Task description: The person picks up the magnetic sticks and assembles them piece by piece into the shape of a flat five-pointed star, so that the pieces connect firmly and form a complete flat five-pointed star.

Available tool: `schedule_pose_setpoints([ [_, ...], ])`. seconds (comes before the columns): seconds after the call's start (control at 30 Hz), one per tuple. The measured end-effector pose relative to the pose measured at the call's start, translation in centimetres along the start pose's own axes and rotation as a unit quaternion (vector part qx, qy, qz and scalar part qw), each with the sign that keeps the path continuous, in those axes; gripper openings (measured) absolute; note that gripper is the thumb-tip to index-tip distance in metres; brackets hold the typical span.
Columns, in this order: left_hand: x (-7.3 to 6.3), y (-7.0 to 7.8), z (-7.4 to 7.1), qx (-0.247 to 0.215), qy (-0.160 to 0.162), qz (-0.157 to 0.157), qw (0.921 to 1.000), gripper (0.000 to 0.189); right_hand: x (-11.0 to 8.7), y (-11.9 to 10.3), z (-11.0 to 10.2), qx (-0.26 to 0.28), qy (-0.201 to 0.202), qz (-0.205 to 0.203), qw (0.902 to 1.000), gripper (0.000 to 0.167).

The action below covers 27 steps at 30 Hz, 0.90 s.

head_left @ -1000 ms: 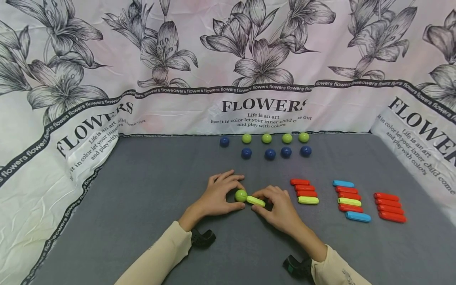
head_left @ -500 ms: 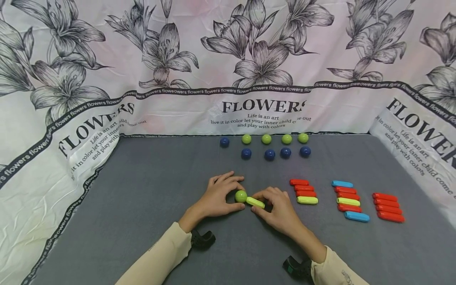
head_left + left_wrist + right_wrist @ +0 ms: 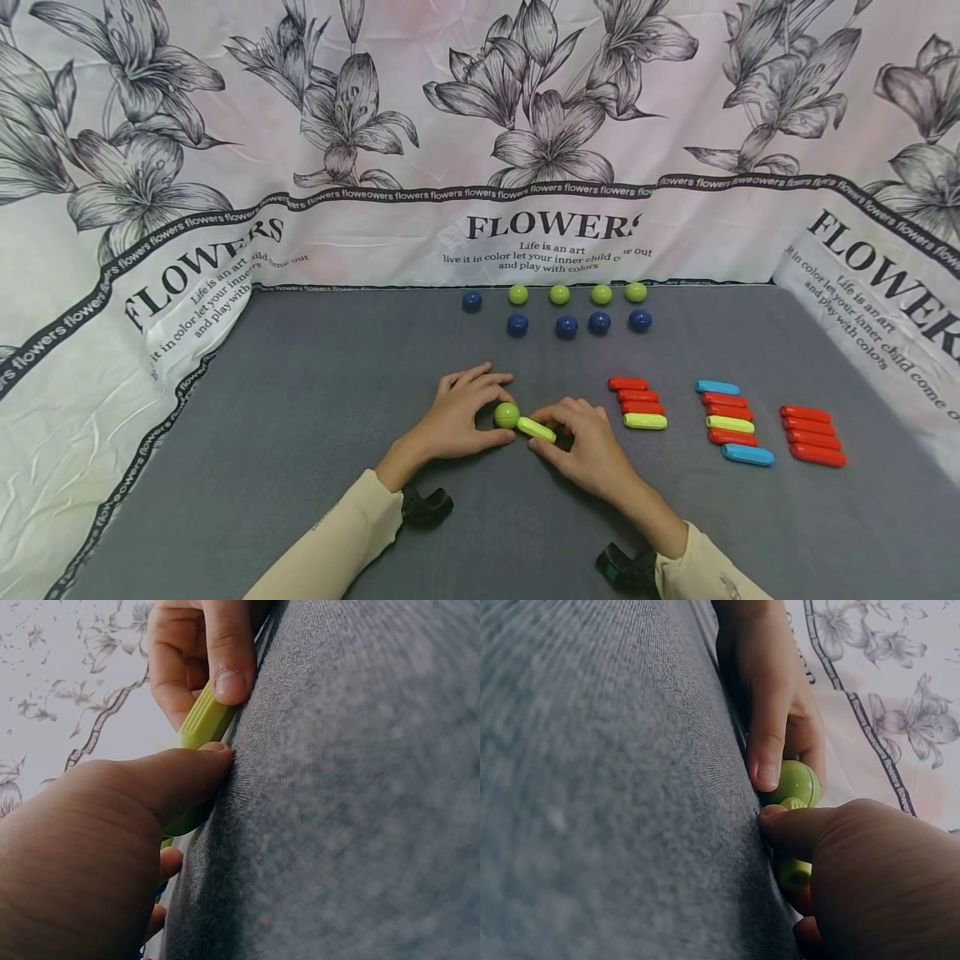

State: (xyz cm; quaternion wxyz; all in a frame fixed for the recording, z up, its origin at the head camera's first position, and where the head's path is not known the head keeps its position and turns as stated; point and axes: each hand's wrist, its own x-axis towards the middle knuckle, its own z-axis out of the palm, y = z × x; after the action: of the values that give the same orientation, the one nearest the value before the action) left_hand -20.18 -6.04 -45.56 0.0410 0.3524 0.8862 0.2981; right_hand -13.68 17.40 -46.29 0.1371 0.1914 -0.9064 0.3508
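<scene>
Between thumb and forefinger my left hand pinches a green ball low at the tabletop, its other fingers spread out. My right hand grips a short yellow ridged stick by its sides. One end of the stick meets the ball's right side. In the left wrist view the yellow stick shows between both thumbs, with the ball mostly hidden by the left thumb. From the right wrist, the green ball appears beyond the near thumb, which covers the stick's middle.
Green balls and blue balls line the back of the grey table. Three stacks of sticks lie to the right: red and yellow sticks, a mixed stack with blue sticks, and red sticks. A flower-print cloth hangs behind.
Both hands stay at the ball and stick, end against ball. The whole scene shifts slightly with the head camera.
</scene>
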Motion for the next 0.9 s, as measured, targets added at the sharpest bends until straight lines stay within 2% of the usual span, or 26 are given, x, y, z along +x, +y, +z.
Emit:
schedule_pose_setpoints([
  [0.13,-0.1,-0.1,-0.1,0.002,0.000,0.001,1.0000,0.035,-0.1,0.1,-0.1,0.002,-0.007,-0.008,0.9999,0.029],
  [0.23,-0.1,-0.2,0.0,0.004,-0.001,0.001,1.0000,0.034,-0.2,0.1,-0.6,0.008,-0.029,-0.009,0.9995,0.031],
  [0.37,-0.1,-0.2,0.0,0.004,-0.002,0.000,1.0000,0.033,-0.9,0.4,-1.8,0.023,-0.056,-0.009,0.9981,0.030],
  [0.47,-0.2,-0.2,0.0,0.001,-0.004,0.001,1.0000,0.033,-1.6,0.8,-3.1,0.042,-0.056,-0.010,0.9975,0.027],
  [0.57,-0.2,-0.2,0.0,0.003,-0.007,0.003,1.0000,0.039,-2.2,1.4,-4.4,0.045,-0.025,-0.017,0.9985,0.025],
  [0.73,-0.4,-0.1,0.0,-0.005,-0.007,0.033,0.9994,0.051,-2.7,2.6,-6.5,0.003,0.063,-0.012,0.9979,0.026],
  [0.8,-0.5,0.0,0.1,-0.013,-0.009,0.050,0.9986,0.050,-2.8,3.1,-7.2,-0.013,0.092,-0.001,0.9957,0.025],
  [0.9,-0.7,0.3,0.4,-0.017,-0.012,0.065,0.9977,0.042,-2.7,3.8,-7.9,-0.030,0.112,0.021,0.9930,0.023],
])
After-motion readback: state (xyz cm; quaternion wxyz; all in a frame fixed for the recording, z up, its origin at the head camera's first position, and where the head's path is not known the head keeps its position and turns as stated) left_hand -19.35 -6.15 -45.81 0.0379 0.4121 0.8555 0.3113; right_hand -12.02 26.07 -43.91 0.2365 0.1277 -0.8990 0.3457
